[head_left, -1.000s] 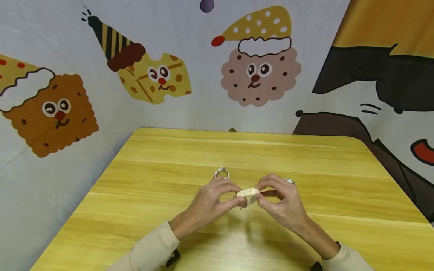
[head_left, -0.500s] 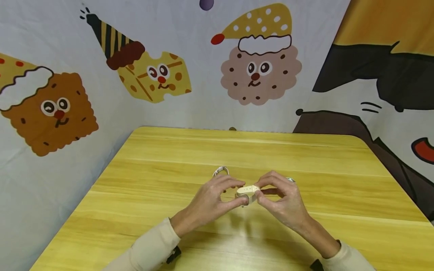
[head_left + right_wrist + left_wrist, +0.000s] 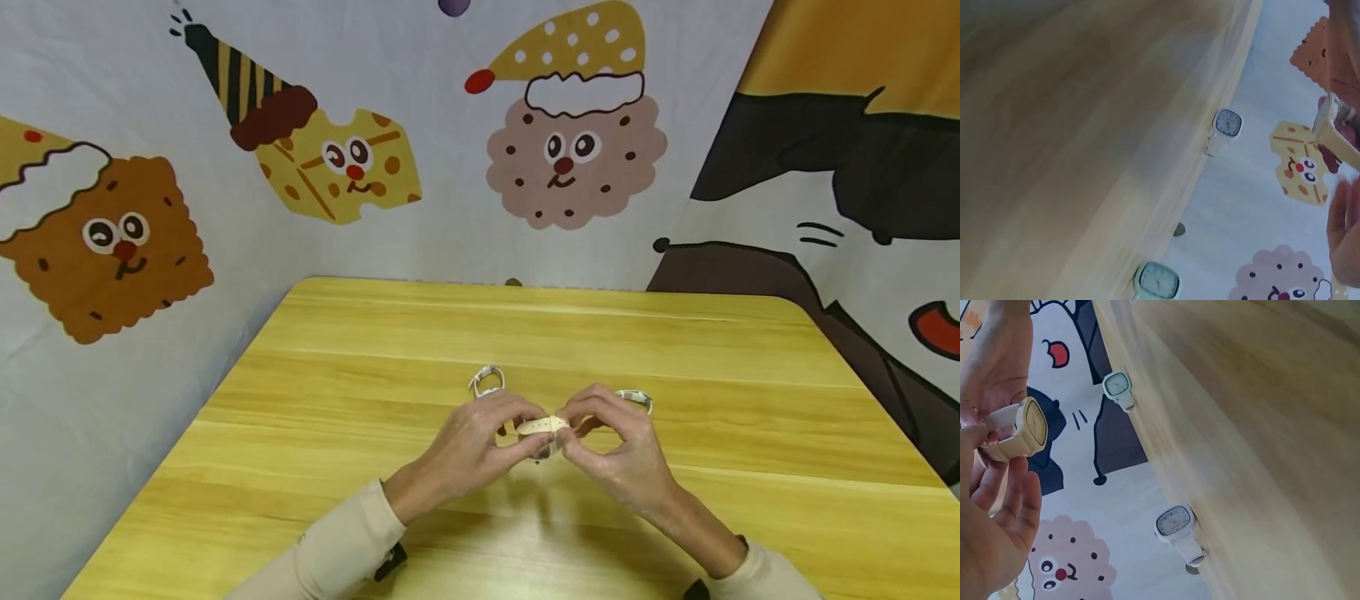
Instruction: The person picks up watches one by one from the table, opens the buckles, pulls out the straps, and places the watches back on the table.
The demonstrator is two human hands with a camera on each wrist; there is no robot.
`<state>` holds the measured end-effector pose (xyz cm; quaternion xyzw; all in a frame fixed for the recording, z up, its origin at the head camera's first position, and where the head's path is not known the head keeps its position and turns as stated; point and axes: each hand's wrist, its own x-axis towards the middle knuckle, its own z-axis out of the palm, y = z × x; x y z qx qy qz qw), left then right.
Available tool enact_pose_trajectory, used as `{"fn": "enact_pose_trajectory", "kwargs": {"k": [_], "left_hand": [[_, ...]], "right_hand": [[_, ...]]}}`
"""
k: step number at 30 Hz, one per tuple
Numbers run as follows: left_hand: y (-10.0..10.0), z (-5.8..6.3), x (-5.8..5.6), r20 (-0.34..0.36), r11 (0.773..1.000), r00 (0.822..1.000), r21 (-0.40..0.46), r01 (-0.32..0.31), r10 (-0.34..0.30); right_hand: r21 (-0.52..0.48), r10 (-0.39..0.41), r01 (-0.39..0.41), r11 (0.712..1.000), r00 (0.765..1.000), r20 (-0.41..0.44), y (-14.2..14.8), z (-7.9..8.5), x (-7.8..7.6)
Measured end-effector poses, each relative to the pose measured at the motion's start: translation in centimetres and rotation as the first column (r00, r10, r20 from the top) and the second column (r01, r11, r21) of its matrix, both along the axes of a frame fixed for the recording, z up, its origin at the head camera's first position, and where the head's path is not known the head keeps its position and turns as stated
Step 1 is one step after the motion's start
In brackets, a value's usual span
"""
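Fingers (image 3: 576,448) of left hand (image 3: 468,442) and right hand (image 3: 633,457) pinch away now, the cream watch (image 3: 1022,437) held above the table (image 3: 420,325); probably light, strap (image 3: 534,427) supple, face (image 3: 1037,422) scratchable: best taken by the strap.

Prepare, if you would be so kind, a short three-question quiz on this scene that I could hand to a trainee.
1. Open question: what do the person's left hand and right hand hold between them?
2. Multiple choice: how many watches rest on the table? A) one B) two C) four
3. Fill in the blank: in the head view, the pale green watch rests nearer the person's ____ hand.

Key:
1. The cream watch.
2. B: the pale green watch and the white watch.
3. right
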<state>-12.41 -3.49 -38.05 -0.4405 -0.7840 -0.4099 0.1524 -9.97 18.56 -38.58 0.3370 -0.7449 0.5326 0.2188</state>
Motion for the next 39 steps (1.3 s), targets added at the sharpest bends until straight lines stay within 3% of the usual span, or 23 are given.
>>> {"fn": "enact_pose_trajectory", "kwargs": {"k": [3,12,20,33,39], "left_hand": [[0.06,0.09,-0.07,0.009,1.0,1.0,0.001,0.003,-0.003],[0.09,0.21,-0.49,0.045,0.997,0.998,0.054,0.049,-0.052],[-0.25,0.44,-0.49,0.151,0.993,0.982,0.053,0.102,-0.109],[-0.37,0.0,-0.25,0.211,0.984,0.965,0.11,0.138,-0.159],[-0.76,-0.06,-0.5,0.213,0.978,0.959,0.136,0.161,-0.188]], "right_hand": [[0.01,-0.051,0.051,0.999,0.999,-0.014,-0.04,0.02,0.11],[-0.015,-0.012,0.012,1.0,1.0,0.017,-0.14,0.48,0.3],[-0.018,0.022,-0.022,1.0,0.999,0.027,0.02,0.49,0.25],[-0.024,0.0,0.003,1.0,0.994,0.113,0.09,0.41,0.59],[-0.044,-0.009,0.012,0.999,0.997,0.079,-0.52,0.21,0.22]]}}
